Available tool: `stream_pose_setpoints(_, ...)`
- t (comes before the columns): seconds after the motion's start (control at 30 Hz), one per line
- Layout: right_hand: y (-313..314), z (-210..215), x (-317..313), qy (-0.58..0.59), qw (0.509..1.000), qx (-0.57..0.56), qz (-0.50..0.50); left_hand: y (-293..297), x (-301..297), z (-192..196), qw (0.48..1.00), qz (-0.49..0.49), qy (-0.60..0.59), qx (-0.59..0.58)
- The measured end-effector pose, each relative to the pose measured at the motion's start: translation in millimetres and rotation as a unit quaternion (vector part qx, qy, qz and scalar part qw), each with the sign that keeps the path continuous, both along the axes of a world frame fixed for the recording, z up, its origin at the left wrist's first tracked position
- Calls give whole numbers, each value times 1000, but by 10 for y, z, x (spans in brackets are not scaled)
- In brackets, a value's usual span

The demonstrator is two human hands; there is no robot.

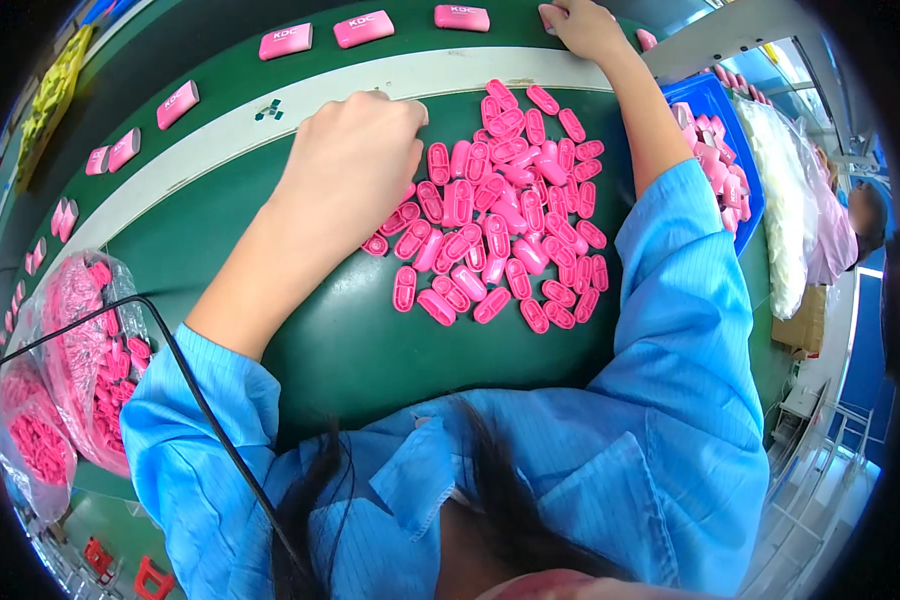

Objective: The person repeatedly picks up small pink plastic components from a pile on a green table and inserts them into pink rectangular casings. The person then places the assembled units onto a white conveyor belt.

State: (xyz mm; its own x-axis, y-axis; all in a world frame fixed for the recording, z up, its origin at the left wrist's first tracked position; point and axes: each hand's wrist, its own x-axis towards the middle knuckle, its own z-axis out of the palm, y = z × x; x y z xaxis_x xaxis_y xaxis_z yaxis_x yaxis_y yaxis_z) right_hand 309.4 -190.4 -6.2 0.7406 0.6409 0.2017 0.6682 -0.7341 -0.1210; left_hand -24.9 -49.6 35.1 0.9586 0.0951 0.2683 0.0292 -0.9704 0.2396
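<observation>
Reaching to the far strip of the green table, my right hand (585,30) has its fingers pinched on a pink plastic case (548,17), only partly visible. My left hand (360,145) is curled closed above the white strip's near edge, knuckles up; whatever its fingers hold is hidden underneath. Just right of it spreads a loose pile of small pink oval caps (495,235), some with hollow insides up, others domed side up. Beyond the white strip (210,135), several pink rounded cases (364,29) lie spaced in a curved row.
At the right, a blue bin (755,195) holds pink cases. Clear plastic bags of pink parts (80,340) sit at the left, with a black cable (185,365) crossing in front. White bagged material (775,200) and another person (835,225) are beyond the bin.
</observation>
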Motion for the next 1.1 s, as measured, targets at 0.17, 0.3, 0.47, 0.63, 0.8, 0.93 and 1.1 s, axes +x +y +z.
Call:
stream_pose_setpoints(0.17,-43,427,-692,227,953,199,-6,-55,-6,69,998,4,69,-10)
stream_pose_setpoints(0.3,-214,371,-1062,500,770,367,151,30,-8,46,998,-1,59,24)
stream_pose_setpoints(0.47,-139,156,-1315,579,700,379,176,231,347,-59,967,36,-11,-253)
stream_pose_setpoints(0.63,-121,14,-1327,597,679,400,149,318,612,-324,707,12,-19,-706)
stream_pose_setpoints(0.8,-164,-16,-1311,529,726,412,155,287,597,-455,700,-4,-29,-713)
stream_pose_setpoints(0.93,-105,-34,-1375,478,755,418,163,281,618,-541,783,37,-31,-620)
stream_pose_setpoints(1.1,-52,15,-1492,506,718,443,178,174,566,-465,834,-7,-113,-539)
